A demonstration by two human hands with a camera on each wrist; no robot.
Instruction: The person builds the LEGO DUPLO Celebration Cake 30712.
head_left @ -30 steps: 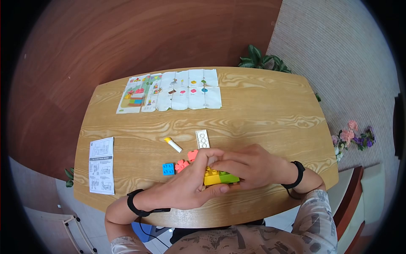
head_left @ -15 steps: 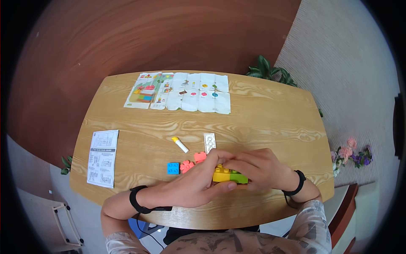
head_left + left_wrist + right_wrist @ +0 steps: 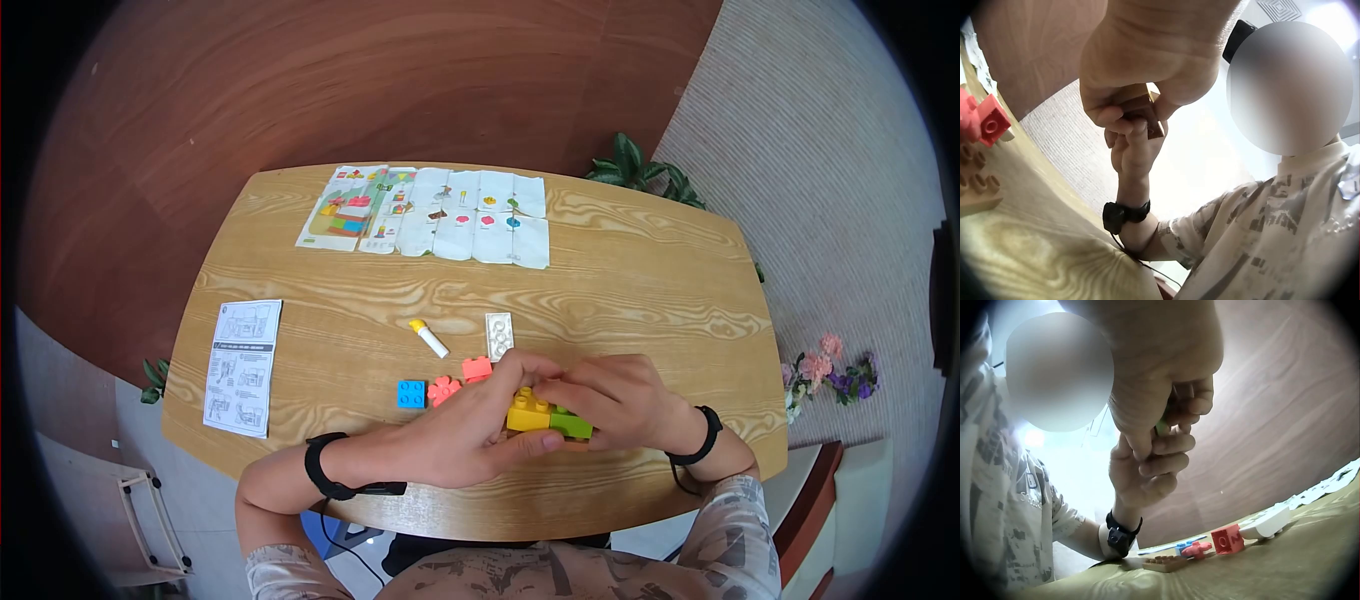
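My left hand (image 3: pixel 460 435) grips the left end of a small toy-brick build, thumb along its near side. At the other end my right hand (image 3: pixel 625 400) pinches it, fingers bent over the top. A yellow brick (image 3: pixel 528 410) and a lime-green brick (image 3: pixel 570 424) sit side by side, studs up. In the left wrist view a brown brick (image 3: pixel 1140 105) shows on the underside between the fingers. The build is held above the table, and fingers cover much of it.
Left of the hands lie a blue brick (image 3: pixel 411 394), a coral flower piece (image 3: pixel 444 391) and a coral brick (image 3: pixel 477 369). Beyond them are a white brick (image 3: pixel 499 336) and a yellow-tipped candle piece (image 3: pixel 429 339). A tan studded plate (image 3: pixel 1163 565) lies below. Instruction sheets (image 3: pixel 470 245) are farther back.
The head view has shifted, so the table and its pieces sit farther right in the frame. Both hands keep their hold on the build, with only slight finger movement.
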